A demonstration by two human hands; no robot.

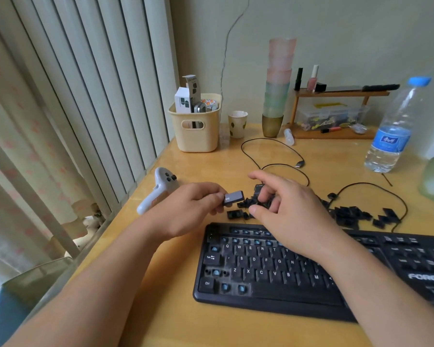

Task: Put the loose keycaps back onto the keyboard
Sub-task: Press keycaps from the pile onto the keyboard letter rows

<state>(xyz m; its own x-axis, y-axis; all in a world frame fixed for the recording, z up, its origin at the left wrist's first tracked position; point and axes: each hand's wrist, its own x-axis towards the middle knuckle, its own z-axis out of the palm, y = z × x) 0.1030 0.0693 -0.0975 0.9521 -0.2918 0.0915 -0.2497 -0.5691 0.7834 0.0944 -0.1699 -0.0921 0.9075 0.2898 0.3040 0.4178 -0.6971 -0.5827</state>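
Keycaps point(346, 212) lay in a loose black heap on the desk point(176, 319), starting just past the right hand's fingertips and trailing off to its right, beyond the far edge of the keyboard point(261, 276). Left hand point(186, 209) pinched one wide key point(233, 197), a Shift by its faint lettering, between thumb and fingers, holding it up just short of the heap. Right hand point(283, 206) hovered over the near end of the heap with its fingers curled down among the caps; it seemed to be picking at one, but whether it had a cap in its grip could not be told. Below both wrists the keyboard showed bare blue switch stems along its top rows and at its left edge beside Tab and Ctrl.

Such caps looked light, hard and smooth, so they would likely slip from a loose hold. Taking each by its two side walls should serve best, then pressing straight down over a stem. The wide key probably needs even pressure across its length to seat level
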